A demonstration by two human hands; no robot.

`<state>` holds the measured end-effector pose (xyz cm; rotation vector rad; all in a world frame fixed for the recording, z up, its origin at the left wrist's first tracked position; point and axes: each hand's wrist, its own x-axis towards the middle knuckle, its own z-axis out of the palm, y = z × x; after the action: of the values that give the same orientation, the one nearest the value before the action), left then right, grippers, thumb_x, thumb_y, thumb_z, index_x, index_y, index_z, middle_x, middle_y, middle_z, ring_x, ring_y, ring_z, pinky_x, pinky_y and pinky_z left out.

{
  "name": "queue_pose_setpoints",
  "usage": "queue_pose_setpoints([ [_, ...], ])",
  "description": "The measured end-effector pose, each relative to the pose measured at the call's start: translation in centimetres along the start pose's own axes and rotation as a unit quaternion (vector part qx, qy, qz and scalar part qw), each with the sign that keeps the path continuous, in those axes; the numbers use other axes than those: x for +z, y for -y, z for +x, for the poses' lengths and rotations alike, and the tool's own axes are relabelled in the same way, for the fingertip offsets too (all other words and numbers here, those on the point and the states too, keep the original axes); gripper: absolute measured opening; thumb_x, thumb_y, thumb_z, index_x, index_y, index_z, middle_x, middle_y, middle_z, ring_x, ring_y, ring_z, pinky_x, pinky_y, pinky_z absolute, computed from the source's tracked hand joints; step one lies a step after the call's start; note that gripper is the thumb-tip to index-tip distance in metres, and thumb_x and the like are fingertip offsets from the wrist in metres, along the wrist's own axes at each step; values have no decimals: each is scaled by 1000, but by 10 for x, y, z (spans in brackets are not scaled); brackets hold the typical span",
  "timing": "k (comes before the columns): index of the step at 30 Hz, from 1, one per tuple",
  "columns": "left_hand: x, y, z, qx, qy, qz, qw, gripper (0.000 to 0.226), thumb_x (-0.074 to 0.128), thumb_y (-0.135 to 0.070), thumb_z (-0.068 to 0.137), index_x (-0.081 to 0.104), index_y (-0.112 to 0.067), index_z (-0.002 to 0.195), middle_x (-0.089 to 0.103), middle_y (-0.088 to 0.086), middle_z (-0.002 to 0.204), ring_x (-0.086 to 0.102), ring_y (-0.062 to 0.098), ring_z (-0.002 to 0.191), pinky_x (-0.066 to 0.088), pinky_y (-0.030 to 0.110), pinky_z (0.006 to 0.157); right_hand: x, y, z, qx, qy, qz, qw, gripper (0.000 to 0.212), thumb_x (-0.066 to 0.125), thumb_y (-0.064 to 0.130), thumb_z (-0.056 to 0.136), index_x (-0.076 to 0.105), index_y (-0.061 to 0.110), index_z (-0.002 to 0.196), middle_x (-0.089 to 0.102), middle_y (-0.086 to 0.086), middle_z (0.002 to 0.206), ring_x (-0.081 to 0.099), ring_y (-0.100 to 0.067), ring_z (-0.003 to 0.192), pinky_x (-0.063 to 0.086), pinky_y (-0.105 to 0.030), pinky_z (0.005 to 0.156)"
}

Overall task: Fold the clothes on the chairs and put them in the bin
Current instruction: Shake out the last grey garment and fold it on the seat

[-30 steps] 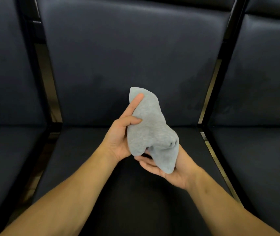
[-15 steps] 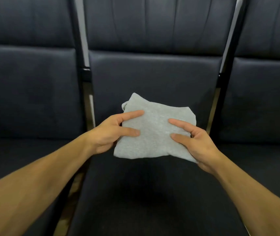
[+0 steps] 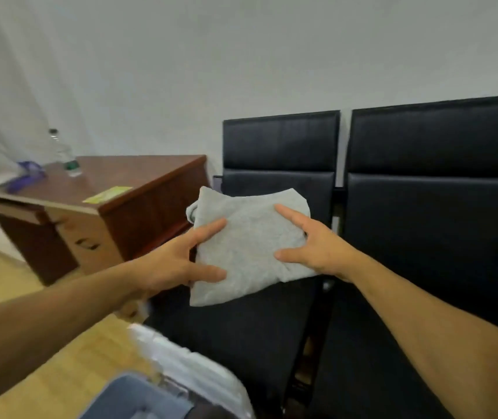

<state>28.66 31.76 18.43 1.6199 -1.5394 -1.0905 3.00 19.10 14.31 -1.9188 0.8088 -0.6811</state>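
A folded grey garment (image 3: 247,243) is held up in the air between both hands, above the seat of the left black chair (image 3: 281,146). My left hand (image 3: 172,264) grips its left edge, thumb and forefinger on top, the other fingers hidden underneath. My right hand (image 3: 317,246) grips its right edge the same way. At the bottom of the view stands a white bin (image 3: 193,370), blurred, with blue fabric (image 3: 132,400) inside it.
A second black chair (image 3: 435,207) adjoins on the right. A brown wooden desk (image 3: 120,201) stands to the left, carrying a plastic bottle (image 3: 63,152), a purple object (image 3: 25,175) and a yellow paper (image 3: 107,194). Wooden floor (image 3: 5,285) lies at the left.
The garment went from a bunched shape to a flat folded square held by both hands. My view has swung left and up, bringing the desk and the bin into sight.
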Motion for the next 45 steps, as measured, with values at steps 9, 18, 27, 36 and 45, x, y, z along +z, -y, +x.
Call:
queue_pose_setpoints([
  [9,-68,93,-259,-124,-206,-27,970,97,93,-32,70,38,-64,143,33,-23,150,56,14,126,59,39,92,231,96,12,-107,246,11,963,96,79,20,83,21,48,155,33,13,149,38,-12,135,39,-29,108],
  [18,-80,270,-350,-214,-283,-175,918,100,92,-15,74,39,-56,147,29,-24,148,58,17,125,59,36,89,432,57,33,-89,374,-3,923,95,78,22,83,22,47,155,30,15,156,31,-10,145,33,-26,115],
  [27,-71,501,-319,-270,-264,-117,918,117,80,-69,66,22,-31,159,17,-8,163,30,13,146,36,19,111,584,-90,73,28,462,-71,884,95,74,14,84,22,61,148,41,16,153,55,-3,123,50,-28,104],
  [36,8,652,-199,-262,-250,-143,921,102,81,-19,83,9,-50,148,-8,-17,155,1,9,152,20,5,110,623,-225,129,114,444,-261,850,91,62,3,90,16,44,156,59,8,97,55,11,66,45,-10,59],
  [45,13,682,-167,-389,-121,-21,913,71,64,-44,94,27,-37,154,14,8,148,44,30,131,38,30,114,630,-233,135,-33,400,-406,821,63,58,26,93,34,36,150,16,8,158,35,-30,137,40,-45,109],
])
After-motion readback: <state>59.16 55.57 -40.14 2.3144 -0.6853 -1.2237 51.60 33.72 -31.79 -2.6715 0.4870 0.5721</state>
